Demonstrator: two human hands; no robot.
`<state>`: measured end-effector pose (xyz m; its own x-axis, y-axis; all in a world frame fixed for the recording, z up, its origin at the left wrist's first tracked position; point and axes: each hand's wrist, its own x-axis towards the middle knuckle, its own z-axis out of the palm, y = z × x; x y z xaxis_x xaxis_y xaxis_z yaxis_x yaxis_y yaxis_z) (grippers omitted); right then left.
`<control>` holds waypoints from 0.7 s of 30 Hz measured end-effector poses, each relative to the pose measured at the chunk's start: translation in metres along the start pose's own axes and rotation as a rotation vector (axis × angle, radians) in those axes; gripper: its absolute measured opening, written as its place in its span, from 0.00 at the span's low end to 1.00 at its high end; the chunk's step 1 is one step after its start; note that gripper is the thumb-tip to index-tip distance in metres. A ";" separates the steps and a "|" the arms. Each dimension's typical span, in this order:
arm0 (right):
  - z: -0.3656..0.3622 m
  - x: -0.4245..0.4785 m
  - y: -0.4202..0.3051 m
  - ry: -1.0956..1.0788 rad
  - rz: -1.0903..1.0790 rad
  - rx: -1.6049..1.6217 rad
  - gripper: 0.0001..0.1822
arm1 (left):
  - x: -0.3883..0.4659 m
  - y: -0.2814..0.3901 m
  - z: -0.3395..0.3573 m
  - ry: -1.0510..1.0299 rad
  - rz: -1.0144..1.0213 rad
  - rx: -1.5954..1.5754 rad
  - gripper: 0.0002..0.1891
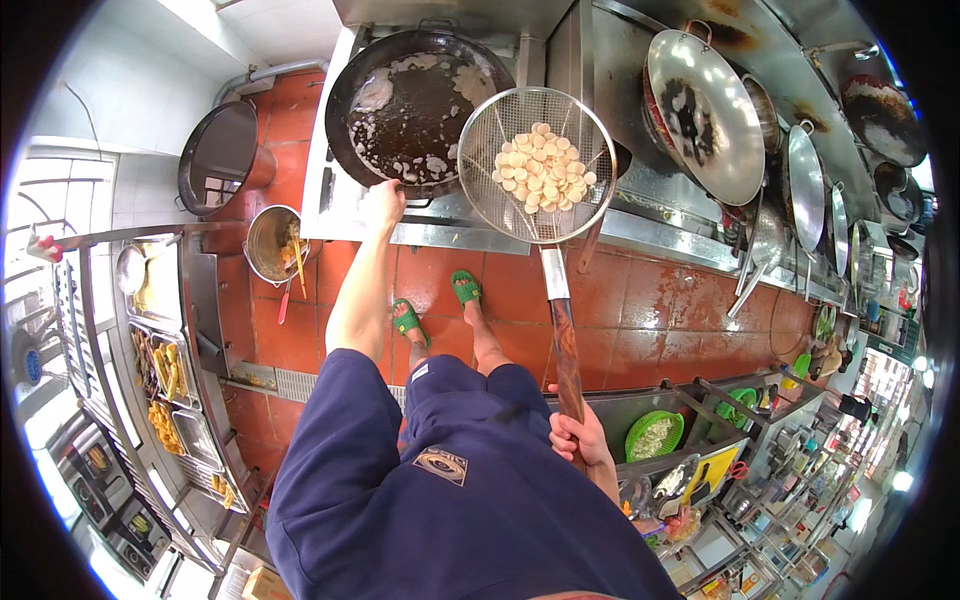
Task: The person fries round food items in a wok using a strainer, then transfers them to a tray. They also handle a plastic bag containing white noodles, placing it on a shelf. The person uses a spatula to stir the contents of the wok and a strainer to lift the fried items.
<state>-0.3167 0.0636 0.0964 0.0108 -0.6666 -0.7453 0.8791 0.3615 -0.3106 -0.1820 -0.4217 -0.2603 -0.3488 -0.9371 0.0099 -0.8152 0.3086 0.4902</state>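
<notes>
My right hand [581, 433] is wrapped around the wooden handle of a large wire mesh strainer [480, 176]. A pile of pale, flat round discs [546, 169] lies in the mesh basket, which is held level beside and partly over a dark wok [345, 97]. The wok sits on the stove with dark liquid [420, 112] and patches of whitish foam inside. My left hand [384, 204] is at the wok's near rim with curled fingers; whether it grips the rim is hidden.
A pot of dark liquid [214, 161] and a metal bucket [262, 251] with tongs stand at left. Trays of fried food [169, 371] fill a rack. Several woks [705, 112] lean along the right counter. The tiled floor [652, 337] looks wet. Behind me is a green basket [679, 442].
</notes>
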 end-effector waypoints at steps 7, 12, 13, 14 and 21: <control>0.012 0.014 0.015 -0.061 -0.039 0.033 0.28 | -0.178 0.002 -0.121 0.102 -0.369 -0.234 0.12; 0.024 0.030 0.028 -0.179 -0.079 0.024 0.28 | -0.349 -0.051 -0.155 -0.376 -0.636 -0.388 0.16; 0.029 0.032 0.029 -0.186 -0.083 0.004 0.28 | -0.369 -0.048 -0.163 -0.404 -0.637 -0.427 0.16; 0.033 0.036 0.030 -0.195 -0.091 -0.020 0.28 | -0.376 -0.047 -0.167 -0.408 -0.651 -0.445 0.16; 0.064 0.067 0.044 -0.322 -0.108 -0.034 0.26 | -0.349 0.038 -0.253 -0.225 -0.367 -0.638 0.14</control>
<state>-0.2466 -0.0064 0.0707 0.0733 -0.8717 -0.4845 0.8670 0.2958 -0.4010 0.0263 -0.1240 -0.0247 -0.2491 -0.8845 -0.3944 -0.4959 -0.2333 0.8365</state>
